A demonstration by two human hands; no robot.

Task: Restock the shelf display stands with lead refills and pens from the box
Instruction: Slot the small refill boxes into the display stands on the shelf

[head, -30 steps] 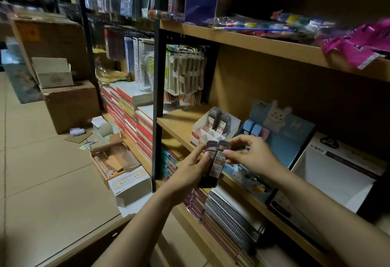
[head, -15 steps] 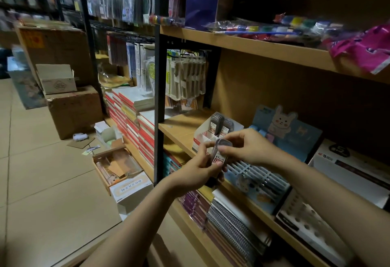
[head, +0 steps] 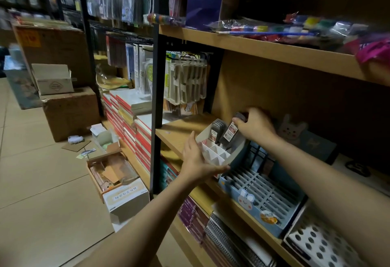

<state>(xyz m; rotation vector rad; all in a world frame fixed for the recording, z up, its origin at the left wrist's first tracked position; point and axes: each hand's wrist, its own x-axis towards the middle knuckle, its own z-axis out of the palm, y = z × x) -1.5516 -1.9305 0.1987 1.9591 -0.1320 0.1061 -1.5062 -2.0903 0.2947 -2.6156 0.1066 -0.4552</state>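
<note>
Two bare forearms, no sleeves, rings or watch in view; left grip (head: 197,160), right grip (head: 256,124).

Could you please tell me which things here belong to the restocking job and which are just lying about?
Part of the job:
- lead refill case pinched by the right hand
- white display stand, steadied by the left hand
- refill cases already in it
- blue rabbit pen stand

Just lying about:
- cardboard boxes on the floor
- red notebook stacks
- paint pots on the upper shelf
</note>
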